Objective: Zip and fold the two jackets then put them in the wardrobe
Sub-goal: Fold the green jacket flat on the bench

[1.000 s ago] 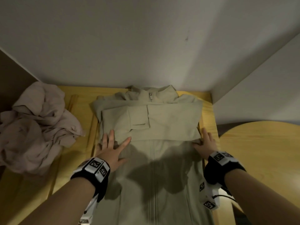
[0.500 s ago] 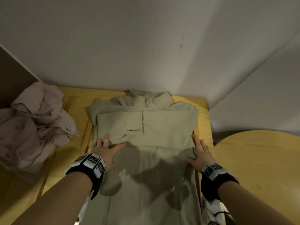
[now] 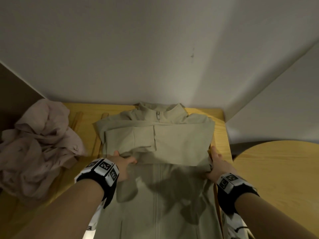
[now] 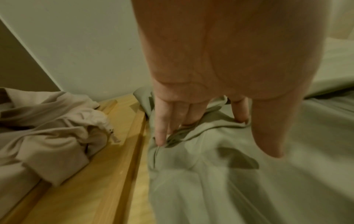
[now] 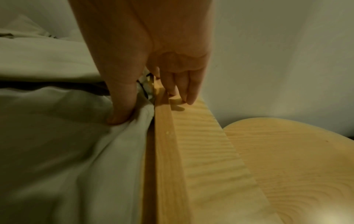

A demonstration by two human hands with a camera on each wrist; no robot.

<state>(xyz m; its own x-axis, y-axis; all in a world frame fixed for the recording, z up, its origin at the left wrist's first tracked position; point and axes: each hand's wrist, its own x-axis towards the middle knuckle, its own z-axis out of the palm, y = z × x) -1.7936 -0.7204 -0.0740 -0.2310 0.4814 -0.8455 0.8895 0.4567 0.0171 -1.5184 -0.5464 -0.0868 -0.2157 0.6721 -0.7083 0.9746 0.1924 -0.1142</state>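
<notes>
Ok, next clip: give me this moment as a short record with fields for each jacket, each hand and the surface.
green jacket: zipped, flat, sleeves folded across chest
pink jacket: crumpled heap, left of the green one
left hand: fingers tucked under left edge of the green jacket
right hand: thumb on the jacket's right edge, fingers at the side
surface: wooden table

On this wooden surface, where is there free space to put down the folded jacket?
A bare strip of wooden surface lies between the pink jacket and the green jacket, narrow and ribbed with slats. The round table on the right is bare where it shows. The middle is crowded: the green jacket covers it, with the left hand and right hand at its sides.
</notes>
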